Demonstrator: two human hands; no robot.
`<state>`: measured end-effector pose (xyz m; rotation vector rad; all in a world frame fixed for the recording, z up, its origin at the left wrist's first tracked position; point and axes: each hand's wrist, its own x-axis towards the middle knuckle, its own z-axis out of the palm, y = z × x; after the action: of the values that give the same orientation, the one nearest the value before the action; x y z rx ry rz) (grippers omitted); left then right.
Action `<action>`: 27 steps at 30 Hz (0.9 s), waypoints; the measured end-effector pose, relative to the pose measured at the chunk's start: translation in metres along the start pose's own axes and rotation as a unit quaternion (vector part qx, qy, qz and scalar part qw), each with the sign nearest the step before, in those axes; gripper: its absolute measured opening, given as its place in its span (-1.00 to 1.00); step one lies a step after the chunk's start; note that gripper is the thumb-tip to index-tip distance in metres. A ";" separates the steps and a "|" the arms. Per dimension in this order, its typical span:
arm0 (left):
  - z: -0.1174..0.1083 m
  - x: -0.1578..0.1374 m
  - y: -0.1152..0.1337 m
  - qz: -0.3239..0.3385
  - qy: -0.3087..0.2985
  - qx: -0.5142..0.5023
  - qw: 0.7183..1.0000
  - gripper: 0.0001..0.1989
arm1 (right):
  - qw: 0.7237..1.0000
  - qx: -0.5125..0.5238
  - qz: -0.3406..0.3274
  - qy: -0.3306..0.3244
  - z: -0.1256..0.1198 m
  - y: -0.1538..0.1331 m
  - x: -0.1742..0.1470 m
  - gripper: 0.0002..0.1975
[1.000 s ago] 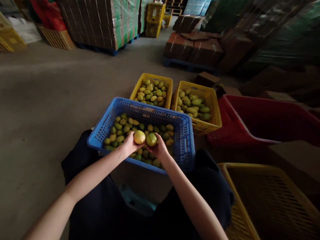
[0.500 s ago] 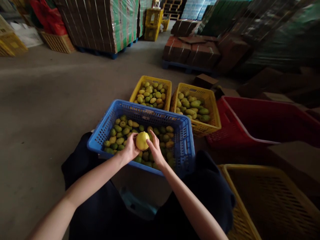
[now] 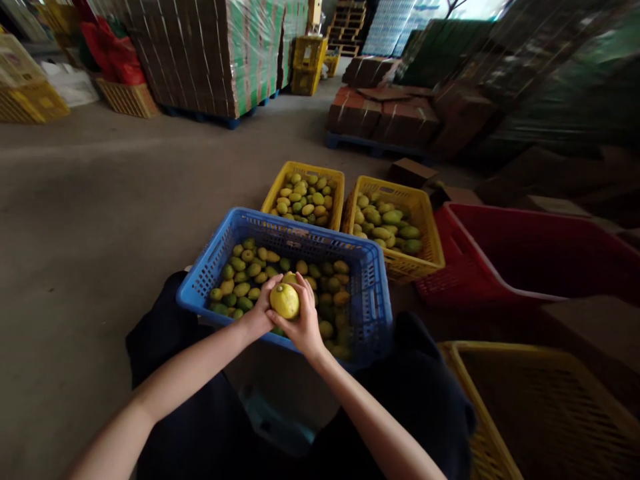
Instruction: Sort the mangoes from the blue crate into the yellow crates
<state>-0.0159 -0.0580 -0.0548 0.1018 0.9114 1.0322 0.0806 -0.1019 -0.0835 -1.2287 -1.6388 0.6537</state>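
Observation:
Low over the blue crate (image 3: 200,298), both hands close around a yellow mango (image 3: 285,302), its brown stem end facing up. My left hand (image 3: 261,313) cups it from the left side. Fingers of my right hand (image 3: 306,321) wrap the far and right side, with the thumb across the near side. Another yellowish fruit shows just beyond it between the fingers; whether it is held, I cannot tell. Many green and yellow mangoes (image 3: 241,289) lie loose below in the crate, which sits between my knees.
Beyond the blue crate stand two yellow crates (image 3: 279,193) (image 3: 427,243) of similar fruit. To the right are a large red bin (image 3: 465,240) and another yellow crate (image 3: 457,373). Stacked cartons on a pallet (image 3: 380,143) and wrapped stacks (image 3: 255,60) stand farther back on the concrete floor (image 3: 125,173).
The mango has turned so its stem end shows. My right hand has shifted from touching its right side to wrapping over it. The whole view has tilted slightly upward.

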 end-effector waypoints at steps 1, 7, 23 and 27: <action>-0.002 0.003 0.000 0.006 -0.005 0.002 1.000 -0.83 | 1.000 -0.010 -0.014 0.004 0.000 0.000 -0.001 -0.39; -0.008 0.016 0.009 0.000 -0.070 -0.004 0.998 -0.69 | 0.994 0.022 -0.100 -0.025 -0.003 -0.005 -0.003 -0.29; -0.007 -0.014 0.032 0.458 -0.144 0.279 0.832 -0.67 | 0.989 0.138 -0.035 0.048 -0.033 -0.006 0.021 -0.41; -0.015 -0.022 0.028 0.478 -0.195 0.321 0.794 -0.65 | 0.991 0.087 -0.102 0.017 -0.034 -0.009 0.015 -0.45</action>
<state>-0.0499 -0.0642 -0.0380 1.4292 0.7748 1.4896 0.1074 -0.0953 -0.0569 -0.9291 -1.6164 0.6287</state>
